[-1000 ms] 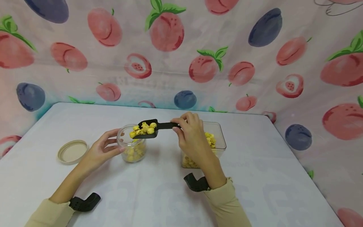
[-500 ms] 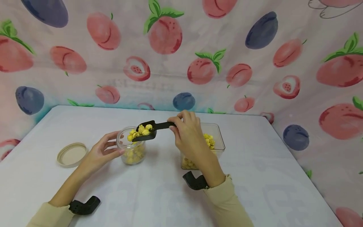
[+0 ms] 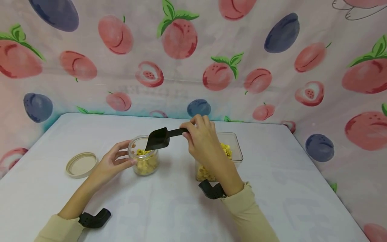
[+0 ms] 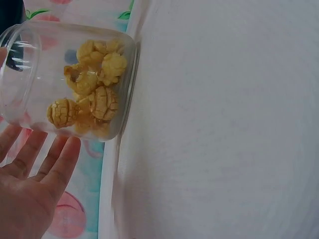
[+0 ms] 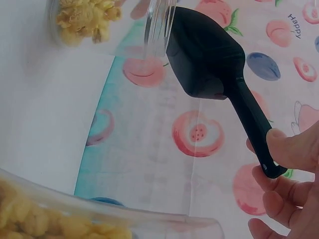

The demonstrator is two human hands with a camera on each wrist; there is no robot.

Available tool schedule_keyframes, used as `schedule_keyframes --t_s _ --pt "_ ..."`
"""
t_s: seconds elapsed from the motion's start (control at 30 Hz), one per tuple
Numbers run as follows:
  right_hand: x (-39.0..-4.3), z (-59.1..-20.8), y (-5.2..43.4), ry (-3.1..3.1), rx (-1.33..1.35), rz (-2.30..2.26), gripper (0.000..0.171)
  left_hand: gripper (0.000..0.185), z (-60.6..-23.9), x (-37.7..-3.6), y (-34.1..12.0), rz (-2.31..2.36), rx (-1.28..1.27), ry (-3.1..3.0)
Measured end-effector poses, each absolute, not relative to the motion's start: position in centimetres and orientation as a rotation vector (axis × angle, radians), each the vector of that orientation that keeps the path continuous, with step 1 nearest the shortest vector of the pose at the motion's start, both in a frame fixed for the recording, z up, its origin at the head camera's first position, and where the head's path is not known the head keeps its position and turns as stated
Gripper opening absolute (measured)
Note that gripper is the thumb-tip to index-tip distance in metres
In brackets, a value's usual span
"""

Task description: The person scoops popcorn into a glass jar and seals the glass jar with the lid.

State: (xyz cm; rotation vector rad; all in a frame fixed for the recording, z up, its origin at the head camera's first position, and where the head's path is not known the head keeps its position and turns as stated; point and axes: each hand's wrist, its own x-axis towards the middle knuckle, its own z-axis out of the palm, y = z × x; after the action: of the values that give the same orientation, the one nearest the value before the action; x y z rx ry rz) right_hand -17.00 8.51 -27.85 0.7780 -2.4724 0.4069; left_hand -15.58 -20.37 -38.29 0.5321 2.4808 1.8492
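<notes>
So, down at the bottom of the frame two beige sleeves [image 3: 249, 215] are poking in, with black wrist mounts [image 3: 95, 218] sitting at the cuffs. Right of center, a clear box [image 3: 239, 160] of yellow popcorn [image 3: 226, 150] is standing partly behind the right forearm. Over on the left, a cream lid [image 3: 81, 165] is lying on the white table [image 3: 169, 201]. Left of center, the left hand [image 3: 113, 161] is holding the glass jar [image 4: 50, 74] near its rim, thumb in front and fingers behind, and popcorn is filling the lower part. Mid-frame, the right hand [image 3: 203, 141] is pinching the black scoop [image 3: 157, 138] by its handle; the scoop is hanging upside down, tip over the jar's mouth. Can't tell if it's touching. Fruit-print cloth [image 3: 178, 77] is covering the background.

My guess: they're tipping a load into the jar. Next move's probably calling for a steady jar and a clean lift of the scoop.
</notes>
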Motion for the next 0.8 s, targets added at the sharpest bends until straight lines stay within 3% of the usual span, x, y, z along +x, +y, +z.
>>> schedule_keyframes --t_s 0.8 --pt "-16.5 -28.1 10.9 -2.398 0.773 0.647 0.017 0.06 -38.3 -16.0 -20.5 1.822 0.526 2.498"
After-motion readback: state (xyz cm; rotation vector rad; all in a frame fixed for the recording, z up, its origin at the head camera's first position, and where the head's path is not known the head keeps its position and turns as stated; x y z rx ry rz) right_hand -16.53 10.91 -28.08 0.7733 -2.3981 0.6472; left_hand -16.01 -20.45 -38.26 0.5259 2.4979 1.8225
